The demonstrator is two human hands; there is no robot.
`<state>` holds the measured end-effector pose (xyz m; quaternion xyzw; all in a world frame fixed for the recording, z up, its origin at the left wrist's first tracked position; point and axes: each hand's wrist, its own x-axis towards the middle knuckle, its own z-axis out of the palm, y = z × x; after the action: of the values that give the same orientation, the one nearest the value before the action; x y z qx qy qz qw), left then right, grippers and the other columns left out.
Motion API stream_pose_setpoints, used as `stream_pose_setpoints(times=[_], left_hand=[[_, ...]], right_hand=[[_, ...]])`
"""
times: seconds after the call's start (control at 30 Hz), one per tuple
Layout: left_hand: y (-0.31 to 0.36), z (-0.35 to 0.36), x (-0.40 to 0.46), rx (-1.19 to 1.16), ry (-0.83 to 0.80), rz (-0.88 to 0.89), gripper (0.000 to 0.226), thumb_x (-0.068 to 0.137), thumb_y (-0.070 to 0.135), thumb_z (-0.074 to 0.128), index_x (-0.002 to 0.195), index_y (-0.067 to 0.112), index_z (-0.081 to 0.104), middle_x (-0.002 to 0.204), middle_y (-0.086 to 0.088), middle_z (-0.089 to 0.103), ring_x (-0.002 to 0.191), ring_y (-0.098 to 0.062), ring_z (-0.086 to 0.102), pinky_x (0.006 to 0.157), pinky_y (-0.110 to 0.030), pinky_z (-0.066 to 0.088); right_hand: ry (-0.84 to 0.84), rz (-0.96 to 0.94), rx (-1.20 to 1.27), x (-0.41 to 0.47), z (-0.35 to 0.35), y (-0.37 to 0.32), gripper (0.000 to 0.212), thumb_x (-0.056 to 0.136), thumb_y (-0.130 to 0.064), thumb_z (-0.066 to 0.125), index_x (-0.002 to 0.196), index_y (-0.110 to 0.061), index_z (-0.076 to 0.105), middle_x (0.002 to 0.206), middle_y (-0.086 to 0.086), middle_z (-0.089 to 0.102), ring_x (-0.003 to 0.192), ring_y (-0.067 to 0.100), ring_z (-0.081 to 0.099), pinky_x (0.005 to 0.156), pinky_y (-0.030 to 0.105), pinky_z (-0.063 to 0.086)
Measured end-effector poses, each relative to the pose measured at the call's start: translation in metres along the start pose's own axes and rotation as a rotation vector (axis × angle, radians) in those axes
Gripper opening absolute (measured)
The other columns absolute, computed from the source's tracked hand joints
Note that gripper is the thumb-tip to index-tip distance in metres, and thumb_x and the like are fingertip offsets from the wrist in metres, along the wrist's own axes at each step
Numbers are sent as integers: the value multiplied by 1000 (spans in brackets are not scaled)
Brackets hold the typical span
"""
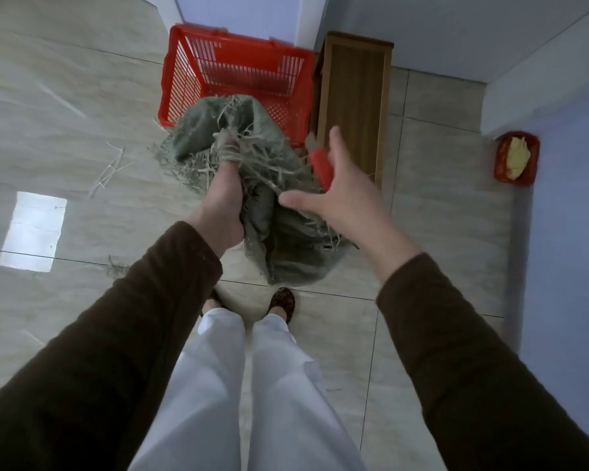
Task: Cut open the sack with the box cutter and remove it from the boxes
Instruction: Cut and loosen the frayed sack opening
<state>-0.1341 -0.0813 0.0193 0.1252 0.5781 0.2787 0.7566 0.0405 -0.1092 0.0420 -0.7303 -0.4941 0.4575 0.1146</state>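
A crumpled grey-green woven sack (286, 239) with frayed, stringy edges hangs above the floor in front of me. My left hand (223, 202) is closed around its bunched upper part, and loose strands wrap over the fingers. My right hand (344, 195) is just to the sack's right, thumb and forefinger spread, thumb touching the fabric. The red box cutter (321, 164) is tucked against the far side of that hand; its blade end is blurred. No boxes are in view.
A red plastic basket (198, 69) stands on the tiled floor just beyond the sack. A wooden bench (354, 96) is next to it on the right. A red tray (500, 161) with something yellow lies by the right wall. Frayed strands (111, 171) litter the floor at left.
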Motion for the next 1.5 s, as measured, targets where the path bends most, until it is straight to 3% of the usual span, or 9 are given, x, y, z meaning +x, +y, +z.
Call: stream_pose_setpoints(times=[0.07, 0.23, 0.47, 0.6, 0.7, 1.0, 1.2, 1.33, 1.5], left_hand=[[1, 0, -2, -5, -53, -57, 90, 97, 81, 22, 134, 15, 71, 127, -11, 76, 117, -29, 74, 100, -48, 59], [16, -27, 7, 9, 70, -45, 60, 106, 58, 39, 127, 15, 73, 119, -11, 79, 112, -28, 76, 90, -44, 63], [11, -67, 11, 215, 124, -8, 14, 98, 12, 65, 112, 12, 64, 101, -5, 73, 81, -15, 70, 74, -32, 61], [9, -53, -11, 650, 708, 830, 28, 85, 26, 77, 98, 20, 54, 95, 4, 54, 87, -15, 51, 76, -25, 41], [-7, -4, -28, 1188, 159, 1292, 23, 95, 39, 69, 80, 26, 59, 76, 11, 60, 73, -12, 56, 86, -31, 46], [-29, -9, 21, 1967, 124, 759, 48, 84, 41, 72, 131, 32, 66, 137, 8, 61, 133, -26, 48, 109, -52, 30], [-22, -13, 30, 1473, 79, 477, 8, 95, 40, 69, 93, 33, 68, 100, 10, 64, 130, -25, 44, 113, -50, 21], [-26, -17, 28, 1283, 46, 373, 13, 95, 32, 72, 106, 28, 75, 110, 0, 73, 126, -30, 53, 115, -50, 32], [-26, -30, 17, 856, -31, 268, 13, 96, 13, 73, 105, 21, 78, 94, -3, 78, 86, -22, 74, 83, -40, 62]], right_hand=[[-162, 107, 85, 6, 12, -6, 136, 58, -71, 88, 163, -36, 9, 160, 1, 44, 120, 19, 59, 94, 36, 52], [-90, 153, 321, 24, 6, 5, 30, 88, -38, 79, 102, -12, 73, 94, 16, 76, 71, 35, 71, 63, 43, 54], [53, 196, 329, 42, -26, 0, 65, 91, -42, 65, 123, 14, 62, 105, 34, 71, 76, 29, 61, 73, 37, 41], [16, 225, 303, 45, -25, -1, 59, 92, -45, 64, 123, 5, 68, 118, 28, 70, 79, 25, 63, 73, 35, 43], [2, 252, 301, 47, -21, -1, 54, 92, -45, 64, 120, 0, 71, 100, 23, 77, 76, 25, 63, 69, 34, 43], [-121, 345, 149, 50, -41, 3, 37, 86, -51, 72, 96, -16, 65, 55, -3, 38, 39, 12, 32, 42, 22, 28], [277, 190, -22, 39, -67, 15, 84, 83, -47, 81, 152, -25, 39, 141, -2, 57, 115, 13, 58, 88, 29, 45], [134, -234, 116, 12, -32, -8, 25, 94, -29, 68, 117, -36, 61, 107, -15, 69, 86, -5, 67, 76, 21, 57], [-176, -177, -112, 10, 33, 12, 41, 101, -14, 54, 136, -35, 59, 106, -6, 69, 69, 12, 66, 62, 34, 54]])
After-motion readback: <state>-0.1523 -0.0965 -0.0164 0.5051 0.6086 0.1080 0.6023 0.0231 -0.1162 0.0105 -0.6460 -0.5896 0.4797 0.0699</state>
